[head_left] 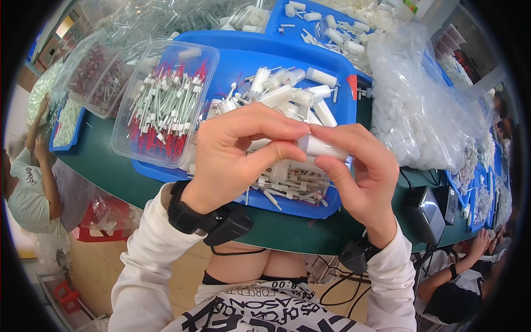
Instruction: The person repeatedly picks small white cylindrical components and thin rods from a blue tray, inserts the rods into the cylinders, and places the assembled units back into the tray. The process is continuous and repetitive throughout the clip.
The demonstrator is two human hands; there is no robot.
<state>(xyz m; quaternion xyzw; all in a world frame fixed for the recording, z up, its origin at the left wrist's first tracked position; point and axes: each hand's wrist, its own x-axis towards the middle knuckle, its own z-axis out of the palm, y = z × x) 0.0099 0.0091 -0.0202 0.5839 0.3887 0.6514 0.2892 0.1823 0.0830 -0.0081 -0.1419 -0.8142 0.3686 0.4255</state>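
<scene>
with my right hand (362, 171) i am holding a white cylinder (327, 148) by its right part, the thumb below and the forefinger above. my left hand (235, 141) is also closed on it: the tips of thumb and forefinger pinch its left end, which looks clear (what exactly is under my fingertips, i cannot tell). the cylinder lies almost horizontally between my two hands, above the blue tray (238, 47).

in this tray, behind my hands, there is a pile of more white tubes (325, 113), and nearer to me many thin white sticks (271, 200). at the left, partly over the tray, stands a clear plastic box (209, 58), filled with white pieces with red wires (166, 108). to the right, on the green table (105, 155), is a big clear bag (409, 105) with white things inside, and nearer to me a black device (425, 213). a black strap (182, 213) is around my left wrist. farther left sits another person (36, 193).
</scene>
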